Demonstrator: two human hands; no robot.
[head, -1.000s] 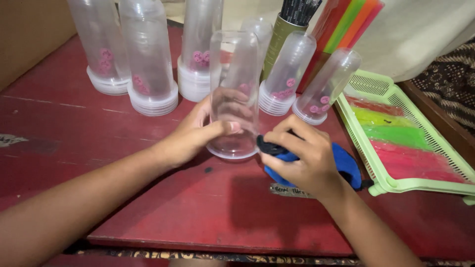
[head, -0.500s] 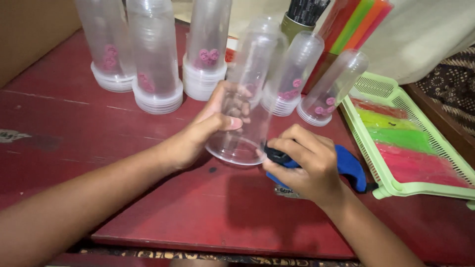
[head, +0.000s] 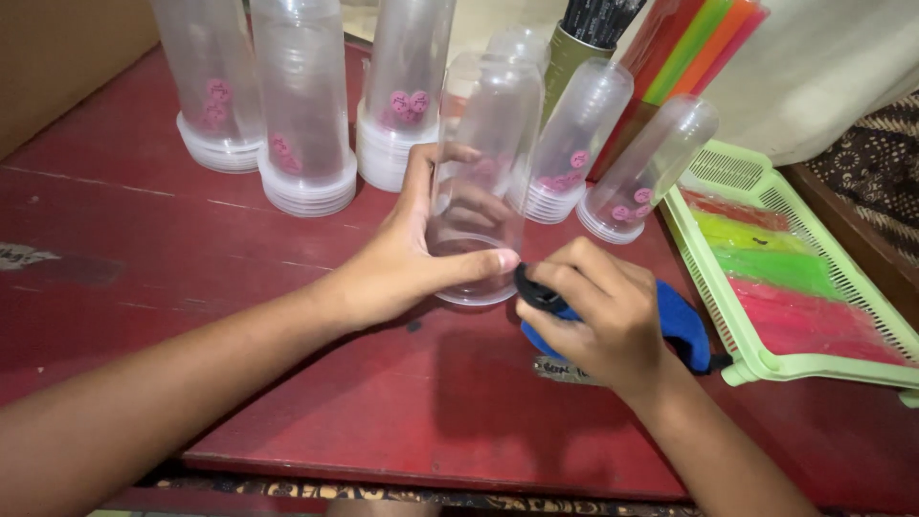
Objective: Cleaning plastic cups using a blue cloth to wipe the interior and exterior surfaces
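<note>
A small home workshop: stacked clear plastic jars (head: pixel 304 115) crowd a worn red table (head: pixel 144 258).

A worn red wooden table (head: pixel 144 249) stands against a pale wall (head: pixel 833 67).

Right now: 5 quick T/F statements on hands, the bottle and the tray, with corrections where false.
1. The left hand grips a clear plastic bottle near its base. True.
2. That bottle lies flat on the red table. False: it stands about upright, mouth end down on the table.
3. The right hand holds a blue and black tool beside the bottle's rim. True.
4. The green tray sits to the left of both hands. False: it is at the right, past the right hand.
5. The other clear bottles behind are empty-handed stacks standing untouched on the table. True: neither hand touches them.
</note>
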